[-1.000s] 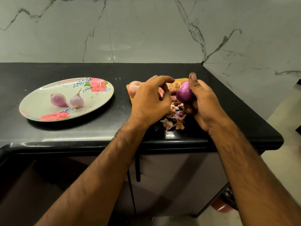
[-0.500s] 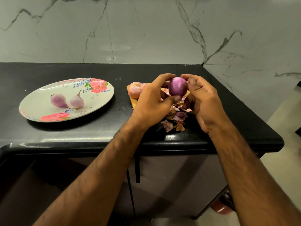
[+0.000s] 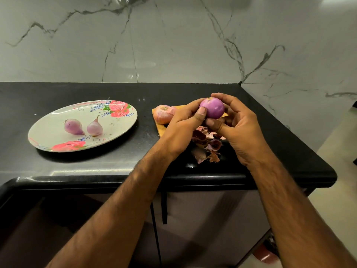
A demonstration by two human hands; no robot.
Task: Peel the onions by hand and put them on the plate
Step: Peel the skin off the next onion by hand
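A peeled purple onion (image 3: 212, 108) is held up between both hands above the counter. My left hand (image 3: 181, 130) pinches its left side with thumb and fingers. My right hand (image 3: 241, 124) cups it from the right and behind. An unpeeled pinkish onion (image 3: 164, 113) lies on a wooden board (image 3: 159, 128), mostly hidden behind my left hand. Two small peeled onions (image 3: 74, 126) (image 3: 94, 127) rest on the oval floral plate (image 3: 48, 136) at the left.
A heap of dry onion skins (image 3: 207, 145) lies on the black counter (image 3: 135, 163) under my hands, near its front edge. A marble wall rises behind. The counter ends at the right by a light floor; cabinet doors are below.
The onion passed from my right hand alone into both hands, rising and turning. My left hand came up from the board and took hold of its left side.
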